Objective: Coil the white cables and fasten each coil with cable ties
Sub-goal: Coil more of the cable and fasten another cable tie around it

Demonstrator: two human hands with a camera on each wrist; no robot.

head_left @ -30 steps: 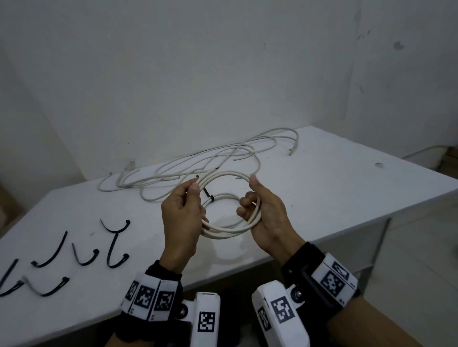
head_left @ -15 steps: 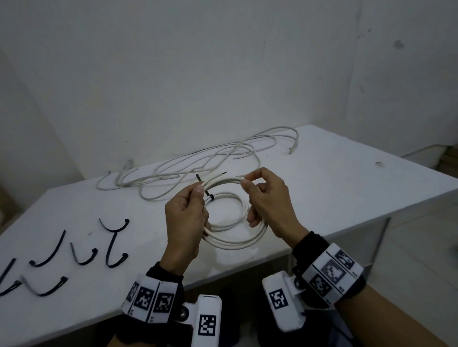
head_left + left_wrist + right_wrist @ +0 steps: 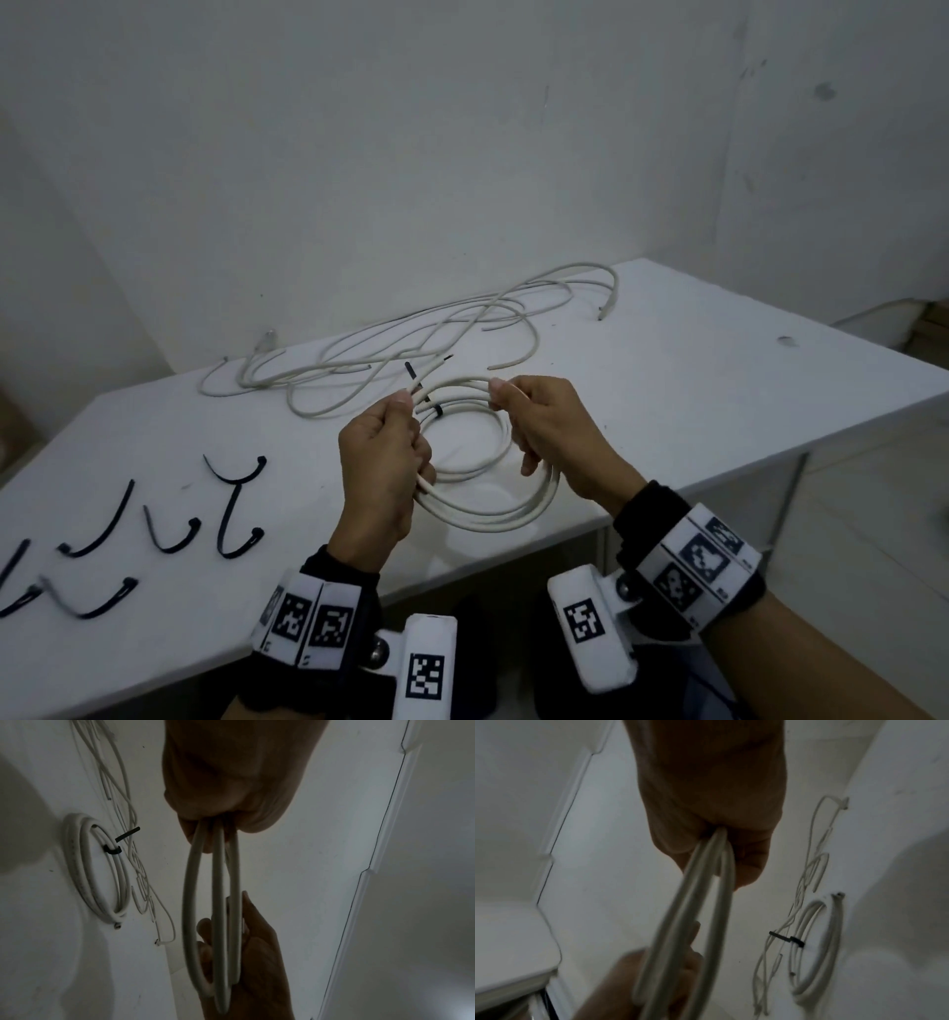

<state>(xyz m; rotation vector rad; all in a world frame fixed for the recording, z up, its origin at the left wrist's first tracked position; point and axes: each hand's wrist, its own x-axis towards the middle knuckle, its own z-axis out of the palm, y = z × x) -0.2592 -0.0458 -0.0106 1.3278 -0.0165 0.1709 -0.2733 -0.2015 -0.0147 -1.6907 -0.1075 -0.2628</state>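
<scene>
Cable coil [image 3: 493, 506] — both hands gripping, raised

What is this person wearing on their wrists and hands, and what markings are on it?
Both hands are bare: left hand, right hand. Each wrist carries a black cuff wrapped by a white band printed with square black-and-white coded markers; the right one matches. A white boxy camera housing, also bearing a marker, hangs under each wrist on a metal joint.
</scene>
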